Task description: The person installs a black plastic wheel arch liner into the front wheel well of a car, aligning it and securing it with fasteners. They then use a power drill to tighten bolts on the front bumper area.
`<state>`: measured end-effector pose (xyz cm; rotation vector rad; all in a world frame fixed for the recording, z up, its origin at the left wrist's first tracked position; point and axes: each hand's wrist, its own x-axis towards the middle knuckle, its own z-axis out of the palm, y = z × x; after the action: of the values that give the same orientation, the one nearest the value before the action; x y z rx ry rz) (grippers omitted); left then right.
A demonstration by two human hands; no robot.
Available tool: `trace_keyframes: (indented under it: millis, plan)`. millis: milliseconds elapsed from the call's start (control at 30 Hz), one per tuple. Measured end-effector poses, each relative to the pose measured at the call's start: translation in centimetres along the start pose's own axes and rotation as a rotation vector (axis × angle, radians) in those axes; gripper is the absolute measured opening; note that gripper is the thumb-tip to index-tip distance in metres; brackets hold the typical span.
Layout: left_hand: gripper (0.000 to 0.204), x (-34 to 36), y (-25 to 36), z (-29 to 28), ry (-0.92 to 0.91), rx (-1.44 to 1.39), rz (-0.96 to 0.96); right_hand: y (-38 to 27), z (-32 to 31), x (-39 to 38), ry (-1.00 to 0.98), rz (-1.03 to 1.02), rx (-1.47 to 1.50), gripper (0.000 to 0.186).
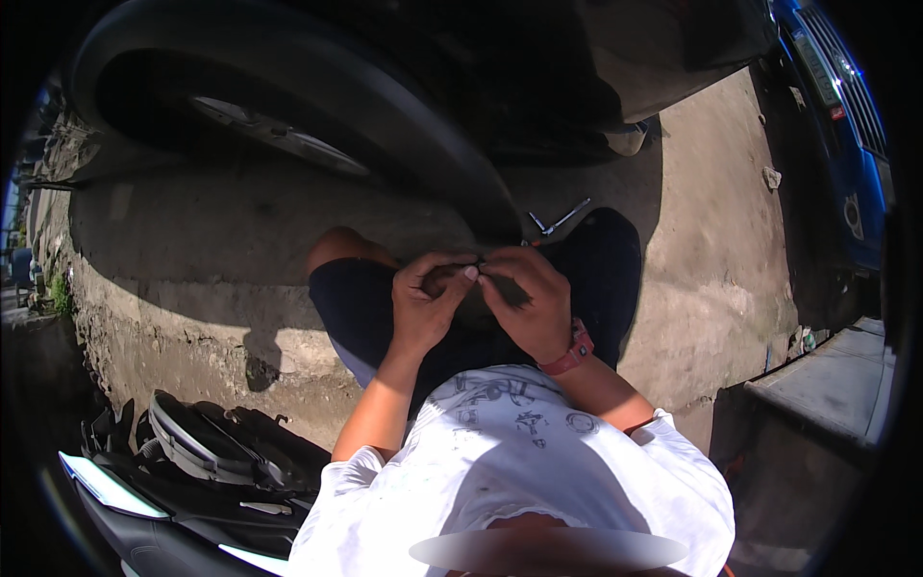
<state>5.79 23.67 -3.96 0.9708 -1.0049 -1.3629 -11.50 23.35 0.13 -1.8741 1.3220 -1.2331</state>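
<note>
My left hand and my right hand meet in front of me, above my lap. The fingertips of both pinch together at one spot, around a small dark piece too small to name. On the right wrist is a red watch. Just beyond the hands, the lower end of a large black tyre comes close to my fingers. An L-shaped metal wrench lies on the ground past my right knee.
A dark vehicle body hangs over the far side. At the right stand a blue vehicle and a grey slab. A black motorcycle is behind at the lower left. A small stone lies on the concrete.
</note>
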Motion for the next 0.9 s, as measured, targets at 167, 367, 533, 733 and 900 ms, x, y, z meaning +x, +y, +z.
trace_keyframes:
  millis: [167, 367, 533, 733, 900]
  plan:
    - [0.019, 0.1, 0.1, -0.1, 0.022, -0.15, 0.049, -0.7, -0.4, 0.4, -0.013, -0.067, 0.007, 0.021]
    - [0.027, 0.3, 2.1, -0.4, 0.037, -0.224, 0.083, -2.0, -0.7, 1.8, -0.047, -0.203, 0.035, 0.022]
    - [0.035, 2.0, 3.8, -0.6, 0.254, -0.466, 0.097, -4.2, -3.9, 6.4, 0.045, -0.411, -0.018, 0.025]
    - [0.034, 3.7, 5.2, -3.8, 0.406, -0.375, 0.149, -5.0, -7.4, 14.2, 0.14, -0.441, 0.154, 0.03]
    - [0.031, 2.4, 4.7, -7.1, 0.628, 0.373, 0.276, -2.8, -5.7, 16.2, -0.238, -0.248, 0.379, 0.07]
